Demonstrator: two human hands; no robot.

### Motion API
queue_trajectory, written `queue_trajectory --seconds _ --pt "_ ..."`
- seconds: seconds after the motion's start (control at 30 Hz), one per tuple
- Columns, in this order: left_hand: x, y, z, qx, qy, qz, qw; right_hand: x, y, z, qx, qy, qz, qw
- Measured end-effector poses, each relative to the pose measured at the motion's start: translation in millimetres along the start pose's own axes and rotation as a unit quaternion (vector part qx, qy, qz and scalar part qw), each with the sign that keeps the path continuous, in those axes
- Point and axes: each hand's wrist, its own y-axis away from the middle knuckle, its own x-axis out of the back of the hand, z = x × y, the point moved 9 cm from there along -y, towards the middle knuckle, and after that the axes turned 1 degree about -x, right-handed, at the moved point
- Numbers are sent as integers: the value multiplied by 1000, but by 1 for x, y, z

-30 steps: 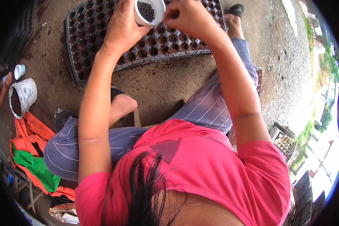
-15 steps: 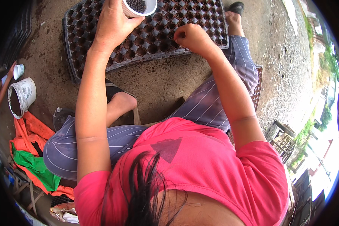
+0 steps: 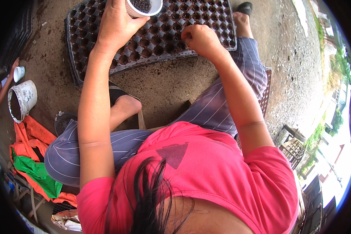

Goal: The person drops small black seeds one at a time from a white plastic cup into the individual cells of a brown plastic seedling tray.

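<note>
My left hand (image 3: pixel 119 27) is wrapped round a small white cup (image 3: pixel 155 9), tilted so that its inside shows. Dark round seeds (image 3: pixel 142 5) lie in the cup. Below it is a wide black seedling tray (image 3: pixel 145 53), whose many round cells hold brown soil. Over the right half of this tray, my right hand (image 3: pixel 202 40) is closed, thumb and fingertips curled together just above the cells. Whatever those fingers may hold is too small or hidden to make out.
Another person's arm (image 3: pixel 4 91) reaches in at the left beside a white cup (image 3: pixel 19 73). A paint-stained white bucket (image 3: pixel 27 95) stands near orange cloth (image 3: pixel 35 132) and a green bag (image 3: pixel 37 171). More black trays (image 3: pixel 17 29) are stacked at the far left.
My right hand has shifted very slightly to the right over the tray, fingers still curled. The left hand and cup barely differ. The other person's hand at the left has moved a little.
</note>
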Motion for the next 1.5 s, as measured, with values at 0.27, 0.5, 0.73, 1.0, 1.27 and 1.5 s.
queue_trajectory --seconds 0.27,0.5,0.73,1.0,1.27,1.5 --pt "-1 -1 4 -7 1 6 1000 -17 -21 -14 25 158 -38 986" --pt "3 0 2 -9 -2 13 1000 -24 -26 -18 19 171 -59 983" --pt "-9 3 -1 -8 25 6 1000 1 -9 -42 81 -62 -19 995" --pt "-36 10 32 -54 73 -64 994 70 -47 -111 185 30 112 976" --pt "-22 16 3 -1 33 -42 999 78 -33 -92 79 -212 40 973" --pt "1 3 -15 -2 3 13 1000 -13 -3 -36 22 -163 -49 985"
